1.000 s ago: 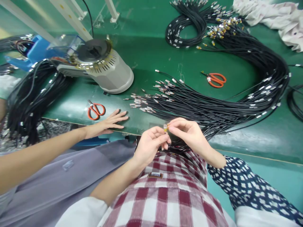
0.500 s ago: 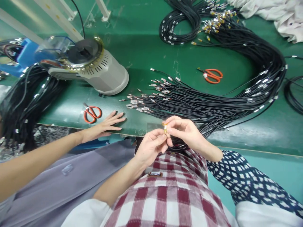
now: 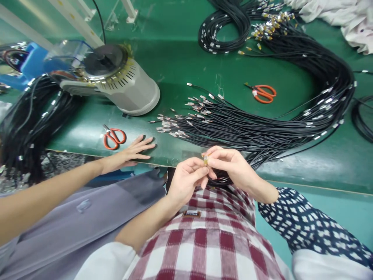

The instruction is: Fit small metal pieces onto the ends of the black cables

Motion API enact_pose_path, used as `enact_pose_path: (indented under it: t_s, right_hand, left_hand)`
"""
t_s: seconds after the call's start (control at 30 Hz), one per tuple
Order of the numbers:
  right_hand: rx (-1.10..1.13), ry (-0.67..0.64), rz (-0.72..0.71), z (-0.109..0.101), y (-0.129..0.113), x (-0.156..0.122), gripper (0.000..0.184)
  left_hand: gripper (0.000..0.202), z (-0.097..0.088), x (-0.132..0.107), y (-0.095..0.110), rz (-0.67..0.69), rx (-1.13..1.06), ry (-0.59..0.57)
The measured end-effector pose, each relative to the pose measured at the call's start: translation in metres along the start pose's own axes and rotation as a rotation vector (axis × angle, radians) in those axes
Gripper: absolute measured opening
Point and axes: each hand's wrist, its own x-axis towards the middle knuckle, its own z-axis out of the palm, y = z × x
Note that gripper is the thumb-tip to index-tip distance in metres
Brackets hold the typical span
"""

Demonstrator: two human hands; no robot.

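Note:
Just over the table's front edge, my two hands meet at a small yellow-and-white connector [image 3: 206, 160]. My left hand [image 3: 189, 178] pinches it from below, thumb against the fingers. From the other side, my right hand [image 3: 233, 165] grips its upper part between thumb and forefinger. Fingers hide much of the connector, and I cannot tell whether a cable runs from it. Close behind and under my right hand lies a thick bundle of black cables [image 3: 247, 130]. Their pale-tagged ends [image 3: 169, 126] point left on the green table.
A co-worker's hand [image 3: 136, 149] lies spread at the table edge on the left, near orange-handled scissors [image 3: 112, 138]. A second orange-handled pair of snips [image 3: 264, 93] lies behind the cables. A grey machine [image 3: 134, 89] stands back left. Coiled cables [image 3: 204, 35] lie at the back.
The connector has turned slightly in my fingers, showing more of its white face. Both hands stay together on it. The whole view has shifted a little; the co-worker's hand stays at the edge.

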Motion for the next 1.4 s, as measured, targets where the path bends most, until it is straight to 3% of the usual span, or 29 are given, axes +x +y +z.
enact_pose_path:
  t_s: [0.13, 0.3, 0.4, 0.53, 0.6, 0.73, 0.8, 1.0, 1.17, 1.27, 1.4]
  right_hand:
    - [-0.020, 0.010, 0.054, 0.000, -0.006, 0.003, 0.014]
    - [-0.024, -0.089, 0.090, -0.001, -0.014, 0.006, 0.012]
    - [-0.097, -0.158, 0.039, -0.002, -0.021, 0.007, 0.010]
    - [-0.400, -0.235, -0.095, -0.003, -0.031, 0.008, 0.011]
    - [-0.626, -0.188, -0.224, -0.004, -0.033, 0.007, 0.013]
    - [-0.947, 0.063, -0.453, -0.006, -0.030, 0.004, 0.014]
    - [-0.891, 0.072, -0.452, -0.006, -0.029, 0.002, 0.013]
    - [-0.656, -0.128, -0.280, -0.003, -0.031, 0.011, 0.011]
    - [-0.593, -0.239, -0.341, -0.007, -0.028, 0.022, 0.014]
    - [-0.666, -0.196, -0.405, -0.011, -0.024, 0.022, 0.015]
    - [-0.793, -0.002, -0.484, -0.018, -0.022, 0.017, 0.013]
  left_hand:
    - [0.015, 0.000, 0.000, 0.000, 0.035, 0.008, -0.041]
    - [0.015, -0.001, -0.001, 0.001, 0.029, 0.016, -0.068]
    - [0.017, -0.002, 0.000, 0.000, 0.003, -0.014, -0.099]
    - [0.018, -0.007, 0.003, -0.002, -0.031, -0.061, -0.174]
    - [0.020, -0.010, 0.003, -0.002, -0.062, -0.068, -0.206]
    - [0.023, -0.016, 0.005, -0.001, -0.091, -0.102, -0.220]
    - [0.024, -0.017, 0.007, 0.000, -0.103, -0.117, -0.214]
    - [0.028, -0.011, 0.008, 0.002, -0.139, -0.109, -0.192]
    - [0.023, -0.010, 0.005, 0.004, -0.151, -0.060, -0.173]
    - [0.023, -0.012, 0.006, 0.005, -0.178, -0.086, -0.160]
    - [0.020, -0.015, 0.007, 0.007, -0.238, -0.164, -0.156]
